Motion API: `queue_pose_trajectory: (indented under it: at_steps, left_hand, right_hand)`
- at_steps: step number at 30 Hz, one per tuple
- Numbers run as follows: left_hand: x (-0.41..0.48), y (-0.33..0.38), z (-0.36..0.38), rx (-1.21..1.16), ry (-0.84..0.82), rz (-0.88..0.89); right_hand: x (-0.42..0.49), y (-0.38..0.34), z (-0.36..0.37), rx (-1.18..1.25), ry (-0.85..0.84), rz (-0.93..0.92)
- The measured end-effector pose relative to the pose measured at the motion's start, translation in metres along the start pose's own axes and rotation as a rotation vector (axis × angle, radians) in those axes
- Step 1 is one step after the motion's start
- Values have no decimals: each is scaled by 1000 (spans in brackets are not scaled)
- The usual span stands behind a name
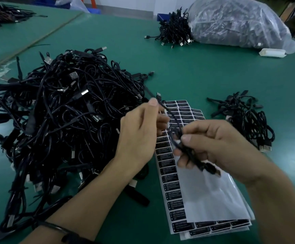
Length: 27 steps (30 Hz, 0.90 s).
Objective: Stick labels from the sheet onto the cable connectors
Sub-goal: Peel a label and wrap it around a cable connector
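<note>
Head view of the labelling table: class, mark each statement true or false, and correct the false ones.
1. The left hand and the right hand hold a black cable between them above the label sheet. True.
2. The large cable pile lies right of the label sheet. False: it lies left of it; a small bundle lies right.
3. The table has a green surface. True.
4. The clear plastic bag at the far end is empty. False: it is stuffed with dark cables.
</note>
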<state>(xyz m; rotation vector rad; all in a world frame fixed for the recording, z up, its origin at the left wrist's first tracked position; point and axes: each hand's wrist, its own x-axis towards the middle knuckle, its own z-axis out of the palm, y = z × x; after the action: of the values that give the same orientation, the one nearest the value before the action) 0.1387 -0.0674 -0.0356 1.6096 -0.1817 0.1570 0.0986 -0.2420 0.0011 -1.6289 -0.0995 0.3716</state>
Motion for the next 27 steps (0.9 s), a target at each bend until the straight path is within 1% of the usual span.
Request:
queue_pose_trajectory:
  at_steps: [3, 7, 8, 9, 10, 12, 13, 14, 15, 16, 17, 19, 21, 23, 27]
  left_hand:
    - [4, 5, -3, -142, 25, -65]
    - [4, 12, -6, -275, 1, -69]
    - [5, 15, -7, -313, 9, -71]
    - [5, 16, -8, -363, 18, -83]
    - [6, 17, -9, -424, 21, -102]
    - [8, 18, -12, -511, 12, -129]
    - [8, 18, -13, -513, 2, -131]
    - [8, 17, -13, -492, -13, -124]
    - [7, 16, -13, -451, -34, -111]
    - [6, 14, -12, -389, -59, -88]
    - [6, 13, -11, -314, -86, -55]
    - [4, 9, -8, -161, -136, 21]
    - [3, 4, -6, -29, -175, 51]
    - [3, -1, -5, 50, -199, 41]
    - [2, -4, -7, 127, -211, 67]
  right_hand:
    - [1, 2, 7, -27, -84, 29]
    - [0, 2, 14, -100, -118, -52]
    - [0, 2, 14, -119, -104, -76]
    - [0, 1, 12, -132, -49, -98]
    - [1, 2, 9, -146, 59, -120]
    - [5, 9, -3, -200, 368, -130]
    - [7, 13, -9, -281, 521, -106]
    - [8, 17, -15, -401, 637, -62]
    - [8, 20, -19, -517, 702, -5]
    - [8, 22, -21, -606, 728, 61]
    - [7, 24, -21, -678, 722, 127]
    - [7, 25, -18, -775, 690, 197]
    - [8, 23, -11, -813, 669, 208]
    - [9, 22, -6, -820, 667, 204]
    - [8, 22, -7, -720, 660, 199]
